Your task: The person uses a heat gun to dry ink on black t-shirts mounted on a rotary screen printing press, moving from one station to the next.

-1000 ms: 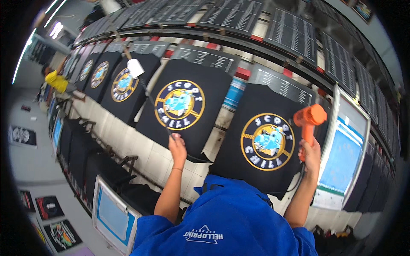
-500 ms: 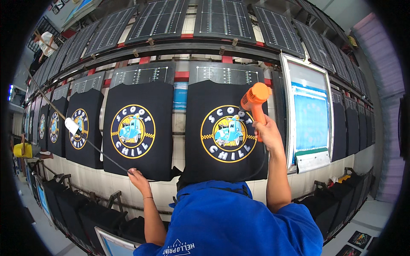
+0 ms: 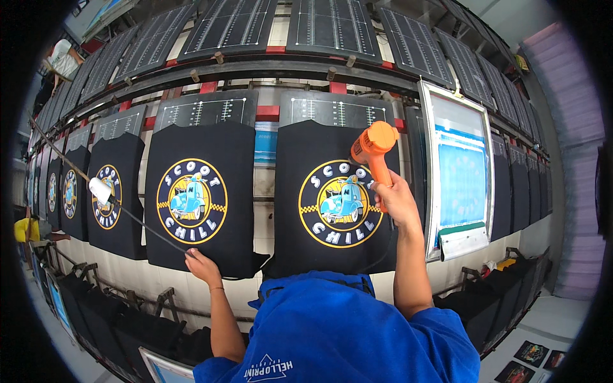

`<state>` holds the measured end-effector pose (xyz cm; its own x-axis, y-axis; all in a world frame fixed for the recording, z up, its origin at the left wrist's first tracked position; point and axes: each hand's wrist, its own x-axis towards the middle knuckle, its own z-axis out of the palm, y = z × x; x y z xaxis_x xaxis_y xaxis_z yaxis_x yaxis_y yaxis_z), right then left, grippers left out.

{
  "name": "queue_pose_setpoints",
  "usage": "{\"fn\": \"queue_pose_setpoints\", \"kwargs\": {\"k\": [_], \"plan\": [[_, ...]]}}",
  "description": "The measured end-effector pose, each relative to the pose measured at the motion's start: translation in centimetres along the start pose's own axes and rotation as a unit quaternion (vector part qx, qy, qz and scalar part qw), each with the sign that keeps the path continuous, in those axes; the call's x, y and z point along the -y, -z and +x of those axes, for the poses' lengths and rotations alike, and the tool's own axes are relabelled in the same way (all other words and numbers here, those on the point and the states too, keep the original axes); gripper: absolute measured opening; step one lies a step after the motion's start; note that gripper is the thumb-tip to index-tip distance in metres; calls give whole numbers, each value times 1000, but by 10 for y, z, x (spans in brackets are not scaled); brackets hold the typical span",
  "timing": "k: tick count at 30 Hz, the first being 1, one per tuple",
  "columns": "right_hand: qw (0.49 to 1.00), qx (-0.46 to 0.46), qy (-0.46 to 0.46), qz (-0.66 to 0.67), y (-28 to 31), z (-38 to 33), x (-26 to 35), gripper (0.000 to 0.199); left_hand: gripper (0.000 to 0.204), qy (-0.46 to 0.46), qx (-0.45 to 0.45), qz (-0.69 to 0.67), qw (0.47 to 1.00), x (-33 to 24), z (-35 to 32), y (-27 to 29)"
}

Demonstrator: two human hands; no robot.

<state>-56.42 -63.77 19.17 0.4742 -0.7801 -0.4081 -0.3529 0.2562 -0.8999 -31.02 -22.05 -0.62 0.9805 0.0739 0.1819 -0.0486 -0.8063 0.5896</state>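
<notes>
My right hand (image 3: pixel 397 199) is closed round the handle of an orange heat gun (image 3: pixel 378 142). Its nozzle hangs over the upper part of a round scooter print (image 3: pixel 341 203) on a black T-shirt (image 3: pixel 294 159). The shirt lies flat over a dark printing board (image 3: pixel 306 110). At the left, my left hand (image 3: pixel 204 267) pinches a black power cord (image 3: pixel 153 227) by the lower edge of a second black T-shirt (image 3: pixel 239 166) bearing the same print. A white plug connector (image 3: pixel 99 190) sits farther along the cord, joined to a line (image 3: pixel 60 152) running up to the left.
A framed printing screen (image 3: pixel 461 172) with a blue mesh area stands right of the near shirt, a squeegee (image 3: pixel 463 240) at its lower end. More black shirts on boards line both sides. Beyond a dark rail (image 3: pixel 274 67) runs another row of bare boards (image 3: pixel 333 29). A person (image 3: pixel 62 60) is at far left.
The heat gun has shifted slightly left over the shirt's print. My left hand, still on the cord, has moved a little up toward the second shirt's print. The view has shifted slightly.
</notes>
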Motion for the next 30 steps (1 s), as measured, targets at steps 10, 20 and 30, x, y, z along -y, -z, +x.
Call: {"fn": "queue_pose_setpoints", "kwargs": {"k": [10, 20, 30], "plan": [[1000, -4, -17, 12, 9, 2, -3, 27, 43, 18, 13, -3, 1000, 1, 2, 1], [999, 24, -36, -11, 17, -20, -4, 36, 42, 67, 28, -122, 990, 9, 2, -2], [996, 68, -60, 13, 16, -27, 0, 35, 42, 62, 22, -84, 994, 14, 4, -3]]}}
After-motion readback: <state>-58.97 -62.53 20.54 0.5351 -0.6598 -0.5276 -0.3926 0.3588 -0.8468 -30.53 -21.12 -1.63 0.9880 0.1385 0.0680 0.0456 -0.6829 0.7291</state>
